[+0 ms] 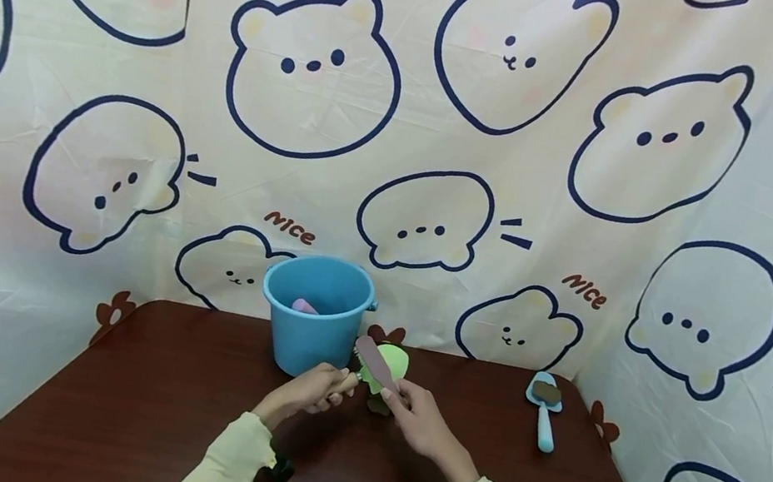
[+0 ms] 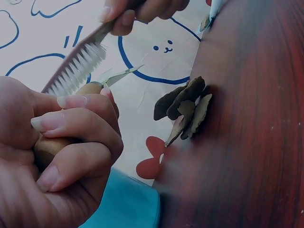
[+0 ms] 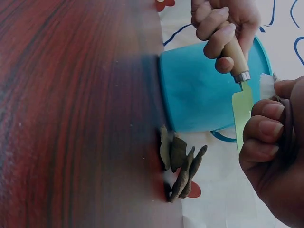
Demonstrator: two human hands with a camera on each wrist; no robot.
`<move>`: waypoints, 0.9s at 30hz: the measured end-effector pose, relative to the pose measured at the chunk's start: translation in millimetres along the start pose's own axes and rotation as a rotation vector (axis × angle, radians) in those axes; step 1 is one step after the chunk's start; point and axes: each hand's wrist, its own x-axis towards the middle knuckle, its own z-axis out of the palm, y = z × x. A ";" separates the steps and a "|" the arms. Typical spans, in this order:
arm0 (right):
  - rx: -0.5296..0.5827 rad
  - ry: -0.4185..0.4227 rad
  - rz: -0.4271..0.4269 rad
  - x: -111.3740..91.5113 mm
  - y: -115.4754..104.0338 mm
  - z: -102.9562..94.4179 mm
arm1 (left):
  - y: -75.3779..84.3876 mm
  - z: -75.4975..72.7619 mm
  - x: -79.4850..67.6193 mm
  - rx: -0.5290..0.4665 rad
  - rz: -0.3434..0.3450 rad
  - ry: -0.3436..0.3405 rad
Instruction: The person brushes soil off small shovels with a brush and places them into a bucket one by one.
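Overall, backdrop cloth [image 1: 440, 144] w/ animal-face outlines hangs behind and at both sides. Below it: dark red-brown table [image 1: 175, 427], wood grain visible. Blue bucket [image 1: 313, 339] upright at table's far side, L of ctr, mouth up.

L hand [image 1: 313, 388]: clamped, fingers curled round wooden hndl of green-bladed spade [image 1: 396, 358]. R hand [image 1: 420, 423]: likewise clamped, gripping hndl of mauve brush [image 1: 376, 363]. Hands close, w/ both tools btwn them, held above table, R of bucket.

Orientation, head view: spade's long axis runs diag. from L hand, blade pointing to far R. Brush's long axis runs diag. the other way, from R hand, head pointing to far L, toward bucket; it crosses in front of the blade. White bristles on brush's L side, facing spade's hndl end. Bristle-to-blade contact: cannot tell.

Blue shovel [image 1: 546, 418] lies at table's far R, well apart from hands; long axis front to back approx., scoop toward cloth, hndl toward wearer. Flat brown pcs [image 2: 183, 107] stand clustered on table, just beyond/below the tools. Brown lump [image 1: 547, 393] sits on shovel's scoop. Smallest: pink item [image 1: 304, 306] inside bucket, only part visible; ID n/a.
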 end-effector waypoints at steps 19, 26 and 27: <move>-0.005 0.022 0.052 -1.1 8.2 -1.8 | 0.1 -0.7 2.2 -0.006 0.009 0.021; -0.017 0.044 0.078 -0.7 11.1 -6.4 | 0.3 -3.7 3.3 -0.025 0.014 0.022; -0.017 0.049 0.084 -0.9 12.0 -7.0 | 0.3 -4.1 3.1 -0.027 0.014 0.023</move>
